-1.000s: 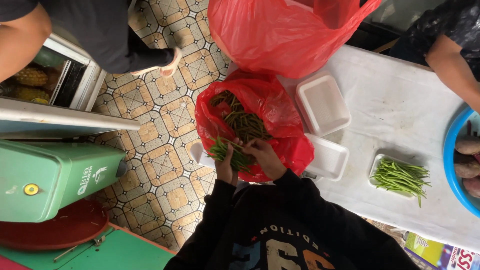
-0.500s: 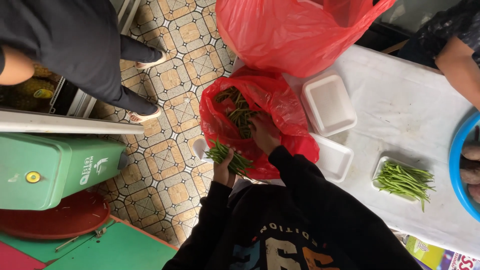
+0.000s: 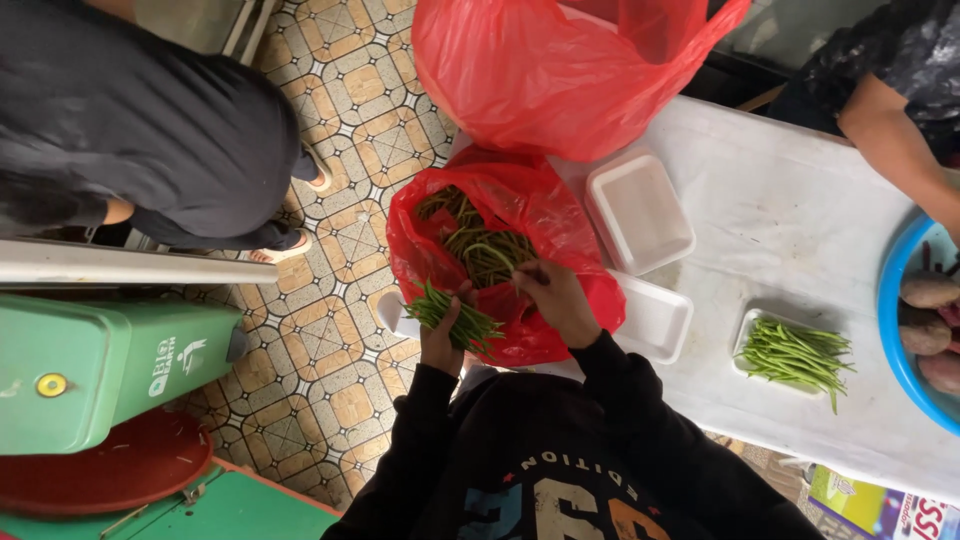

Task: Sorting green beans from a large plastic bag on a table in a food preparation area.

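An open red plastic bag [image 3: 560, 225] full of long green beans [image 3: 480, 240] sits at the table's left end. My left hand [image 3: 441, 340] grips a bunch of green beans [image 3: 455, 315] at the bag's near rim. Inside the bag's mouth, my right hand [image 3: 555, 300] has its fingers closed on beans. Both arms are in black sleeves.
Two empty white foam trays [image 3: 640, 210] [image 3: 655, 320] lie right of the bag. A third tray with beans [image 3: 795, 350] sits further right. A bigger red bag [image 3: 570, 70] stands behind. A blue basin [image 3: 905, 340] holds roots. A green box [image 3: 95, 370] stands on the floor. Other people stand at upper left and upper right.
My right hand has drawn back from deep in the bag toward its near side. The person at upper left has stepped further into view. My left hand keeps its bunch.
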